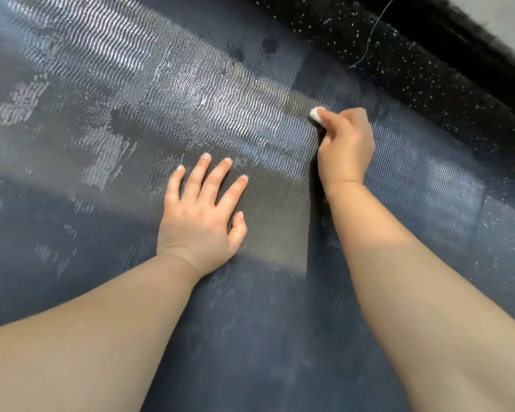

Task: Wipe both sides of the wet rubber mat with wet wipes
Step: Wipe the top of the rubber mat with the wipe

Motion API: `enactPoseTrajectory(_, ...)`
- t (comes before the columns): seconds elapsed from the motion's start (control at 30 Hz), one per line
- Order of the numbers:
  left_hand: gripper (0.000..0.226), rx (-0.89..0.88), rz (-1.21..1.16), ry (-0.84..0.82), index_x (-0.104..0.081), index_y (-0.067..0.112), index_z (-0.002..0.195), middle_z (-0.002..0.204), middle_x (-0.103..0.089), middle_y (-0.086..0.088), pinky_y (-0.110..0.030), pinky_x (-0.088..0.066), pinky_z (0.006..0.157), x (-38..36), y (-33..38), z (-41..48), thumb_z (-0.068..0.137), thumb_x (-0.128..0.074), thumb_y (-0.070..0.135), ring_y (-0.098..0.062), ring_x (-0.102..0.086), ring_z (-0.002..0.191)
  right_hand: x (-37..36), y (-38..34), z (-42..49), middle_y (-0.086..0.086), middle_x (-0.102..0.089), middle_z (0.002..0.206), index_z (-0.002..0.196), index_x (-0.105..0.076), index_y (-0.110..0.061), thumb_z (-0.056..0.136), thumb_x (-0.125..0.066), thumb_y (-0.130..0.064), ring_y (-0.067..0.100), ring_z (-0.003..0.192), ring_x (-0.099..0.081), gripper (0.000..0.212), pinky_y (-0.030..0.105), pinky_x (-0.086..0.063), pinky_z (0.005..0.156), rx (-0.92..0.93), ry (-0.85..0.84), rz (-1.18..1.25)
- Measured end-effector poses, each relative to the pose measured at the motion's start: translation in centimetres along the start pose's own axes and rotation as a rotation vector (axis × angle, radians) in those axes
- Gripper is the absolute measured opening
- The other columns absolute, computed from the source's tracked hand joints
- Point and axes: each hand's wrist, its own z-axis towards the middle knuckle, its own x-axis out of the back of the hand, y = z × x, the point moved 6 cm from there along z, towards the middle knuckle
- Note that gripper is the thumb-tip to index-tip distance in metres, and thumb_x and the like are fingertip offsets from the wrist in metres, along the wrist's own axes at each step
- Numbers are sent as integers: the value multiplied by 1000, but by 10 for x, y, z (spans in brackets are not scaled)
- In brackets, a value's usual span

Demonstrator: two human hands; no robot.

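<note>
The rubber mat (pixel 131 93) was pressed by the flat, released left hand (pixel 201 215) while a wadded wet wipe (pixel 316 114) was grasped in the right hand (pixel 345 147).

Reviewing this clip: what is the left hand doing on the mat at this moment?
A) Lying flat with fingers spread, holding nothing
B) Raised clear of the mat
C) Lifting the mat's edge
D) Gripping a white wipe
A: the left hand lies palm down on the ribbed rubber mat with fingers spread and empty, while the right hand grips the white wipe.

A thin thread (pixel 368 43) lies on speckled black flooring (pixel 428 93) (upper right).
</note>
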Motion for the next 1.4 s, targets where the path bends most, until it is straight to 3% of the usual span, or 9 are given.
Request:
enactPoseTrajectory(0.2, 49, 10, -41, -14, -61, 18, 125, 137, -52, -12, -55, -29, 107, -1, -1, 0, 82, -46, 34, -35, -42, 131, 8, -26, -80, 14, -61, 93, 94, -68, -8, 89, -57, -21, 34, 84, -57, 18, 40, -37, 69, 48, -55, -137)
enactPoseTrajectory(0.33, 50, 21, -76, -31, -62, 17, 124, 136, -52, -12, -55, -29, 107, 2, -2, -1, 81, -44, 35, -35, -43, 131, 33, -47, -192, 0, -60, 76, 83, -65, -20, 82, -60, -18, 26, 63, -56, 6, 34, -41, 57, 131, -138, -162)
enactPoseTrajectory(0.47, 51, 22, -62, -151, -52, 21, 135, 147, -40, -8, -51, -15, 113, -2, -2, -1, 88, -41, 38, -31, -28, 139, 48, -48, -285, -13, -52, 73, 87, -56, -34, 72, -69, -10, 12, 68, -46, 31, 26, -33, 62, 111, -306, -147)
enactPoseTrajectory(0.63, 60, -31, -2, -285, -22, 27, 149, 158, -11, -5, -47, 5, 114, -13, -6, -3, 93, -34, 46, -27, -2, 145, 58, -49, -234, -8, -59, 68, 67, -68, -27, 70, -69, -13, 20, 73, -51, 15, 27, -33, 60, 121, -208, -154)
enactPoseTrajectory(0.73, 62, -114, 47, -350, -12, 27, 151, 159, 0, -7, -49, 7, 114, -15, -7, -9, 95, -29, 49, -29, 5, 145, 43, -29, -168, 5, -63, 89, 83, -70, -16, 80, -60, -2, 29, 86, -53, 18, 34, -41, 68, -110, -203, -175)
enactPoseTrajectory(0.83, 60, -136, 7, -351, -17, 26, 150, 159, -4, -6, -47, 10, 114, -7, -3, -43, 95, -26, 46, -29, 3, 145, 29, -20, -150, 10, -59, 105, 98, -66, -9, 84, -49, 3, 32, 99, -52, 25, 39, -41, 80, -205, -187, -137)
enactPoseTrajectory(1.07, 60, -257, 50, -431, -7, 28, 151, 159, 4, -5, -48, 18, 110, -3, 3, -111, 95, -13, 46, -29, 10, 145, 50, -54, -291, 2, -63, 84, 83, -71, -14, 79, -63, 4, 26, 75, -57, 20, 21, -36, 72, -133, -224, 0)
enactPoseTrajectory(1.23, 60, -328, 91, -454, -4, 30, 151, 160, 2, -1, -52, 16, 110, 4, -12, -126, 94, -13, 48, -26, 11, 145, 67, -69, -416, -6, -55, 74, 84, -57, -30, 65, -65, 16, 20, 64, -51, 50, 20, -39, 65, -121, -386, 31)
enactPoseTrajectory(1.4, 61, -393, 100, -465, -1, 32, 151, 160, 4, -1, -51, 18, 109, 7, -22, -140, 94, -11, 50, -27, 11, 145, 65, -71, -376, 4, -56, 72, 75, -68, -12, 67, -59, 11, 23, 61, -52, 26, 24, -41, 63, -105, -282, 14)
